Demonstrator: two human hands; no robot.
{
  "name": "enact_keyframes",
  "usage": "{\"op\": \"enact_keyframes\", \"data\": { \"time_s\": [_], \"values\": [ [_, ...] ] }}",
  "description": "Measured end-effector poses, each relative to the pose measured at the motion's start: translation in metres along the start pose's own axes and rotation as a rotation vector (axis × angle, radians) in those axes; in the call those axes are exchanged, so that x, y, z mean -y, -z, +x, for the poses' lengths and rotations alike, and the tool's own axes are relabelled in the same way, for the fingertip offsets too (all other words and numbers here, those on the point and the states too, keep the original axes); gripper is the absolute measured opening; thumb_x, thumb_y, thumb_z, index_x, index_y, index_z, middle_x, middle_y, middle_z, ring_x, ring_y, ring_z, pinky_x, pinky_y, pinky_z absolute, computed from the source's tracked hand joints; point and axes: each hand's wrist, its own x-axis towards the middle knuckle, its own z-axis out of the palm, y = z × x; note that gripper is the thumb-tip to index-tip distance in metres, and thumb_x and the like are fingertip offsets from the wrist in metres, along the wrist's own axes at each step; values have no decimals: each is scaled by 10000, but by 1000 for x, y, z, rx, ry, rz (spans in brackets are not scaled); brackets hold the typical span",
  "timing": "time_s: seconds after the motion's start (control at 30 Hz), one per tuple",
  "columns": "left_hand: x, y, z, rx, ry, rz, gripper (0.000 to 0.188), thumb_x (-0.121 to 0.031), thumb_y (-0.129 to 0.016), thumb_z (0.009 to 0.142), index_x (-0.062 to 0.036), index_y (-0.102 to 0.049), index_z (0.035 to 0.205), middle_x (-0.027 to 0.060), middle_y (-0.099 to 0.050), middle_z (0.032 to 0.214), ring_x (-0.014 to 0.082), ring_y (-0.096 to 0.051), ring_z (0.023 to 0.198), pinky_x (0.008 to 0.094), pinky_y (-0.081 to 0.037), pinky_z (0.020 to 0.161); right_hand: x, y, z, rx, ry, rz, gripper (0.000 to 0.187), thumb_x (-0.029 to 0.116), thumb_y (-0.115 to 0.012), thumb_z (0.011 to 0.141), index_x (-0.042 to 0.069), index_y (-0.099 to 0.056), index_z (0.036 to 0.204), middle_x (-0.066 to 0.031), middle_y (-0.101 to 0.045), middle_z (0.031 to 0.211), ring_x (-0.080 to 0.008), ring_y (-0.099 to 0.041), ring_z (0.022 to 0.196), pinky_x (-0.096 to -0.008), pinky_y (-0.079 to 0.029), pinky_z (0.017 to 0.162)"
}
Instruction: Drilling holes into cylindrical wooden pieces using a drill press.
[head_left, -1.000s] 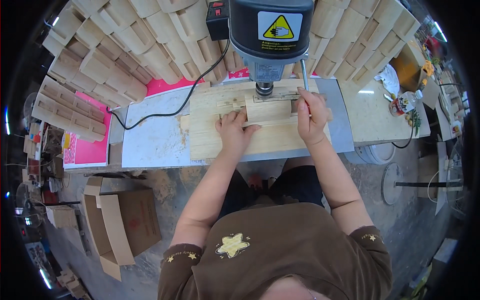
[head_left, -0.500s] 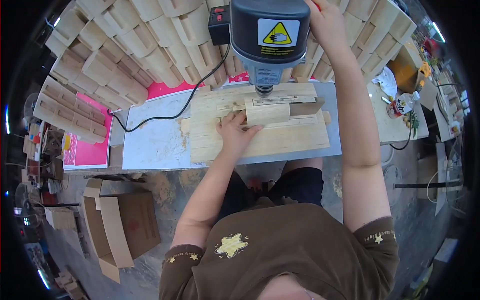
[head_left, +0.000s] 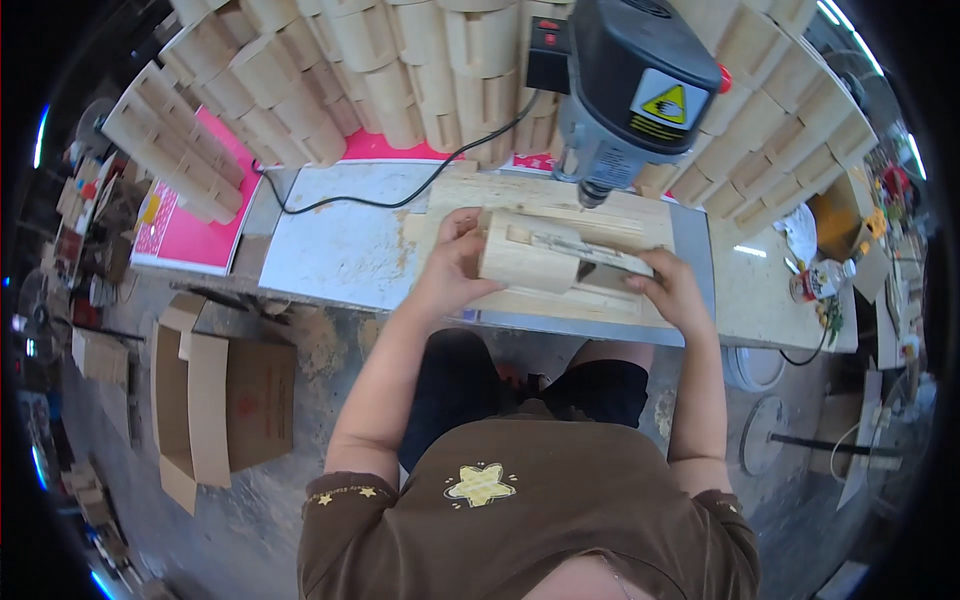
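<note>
A pale, rounded wooden piece with a slot along its top is tilted above the wooden jig board. My left hand grips its left end, thumb along the near side and fingers behind. From the right side of the piece runs a narrow slat with a rough, light top edge. My right hand pinches the slat's right end between thumb and fingers. Just beyond the piece hangs the chuck of a bench drill press, clear of the wood. Whether the slat is fixed to the piece I cannot tell.
Stacks of similar slotted wooden pieces stand behind the drill and at both sides. A black cable crosses the white bench top at left. A plastic bottle stands at right. An open cardboard box sits on the floor.
My right hand has come down from beside the drill head to the slat's right end. The wooden piece is now lifted and tilted in both hands. The view has shifted.
</note>
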Motion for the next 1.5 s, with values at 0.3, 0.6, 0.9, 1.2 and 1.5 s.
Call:
{"op": "enact_keyframes", "data": {
  "time_s": [0.3, 0.6, 0.9, 1.2, 1.5],
  "values": [
    [-31, 175, -65, -250, 427, 293, 396, -8, -747, 549, -35, -578, 906, 104, -417, 1268, 252, -537, 1043, 341, -442, 886, 28, -26, -45, -58, 13, 149, 246, 6, -698, 667, -2, -637, 905, -93, -593, 827, -209, -568, 773, -289, -438, 677],
    [47, 182, -96, -767, 300, 700, 801, -142, -814, 549, -57, -414, 1238, 155, -418, 1220, 350, -504, 1077, 389, -443, 908, 24, -38, -50, -120, -57, 275, 224, 7, -681, 699, -10, -602, 908, -41, -534, 849, -123, -496, 768, -224, -385, 665],
    [69, 159, -109, -871, 638, 394, 636, -156, -812, 578, -24, -527, 1131, 181, -595, 1082, 323, -577, 1012, 389, -446, 875, 18, -34, -53, -89, -148, 315, 202, 74, -675, 731, 9, -588, 902, -13, -518, 852, -104, -481, 766, -220, -385, 661],
    [98, 320, -101, -1319, 519, 570, 589, -200, -808, 618, 40, -540, 1085, 159, -612, 1021, 254, -607, 927, 372, -468, 828, 18, -35, -53, -110, -248, 329, 212, 14, -668, 688, 6, -582, 881, -15, -516, 840, -108, -473, 793, -220, -362, 721],
    [130, 481, -67, -1481, 493, 712, 678, -298, -832, 563, 66, -544, 1057, 204, -607, 1046, 317, -595, 977, 391, -455, 854, 35, -25, -58, -141, -353, 368, 224, 110, -716, 701, 37, -587, 868, 21, -521, 797, -73, -482, 741, -212, -383, 669]
  ]
}}
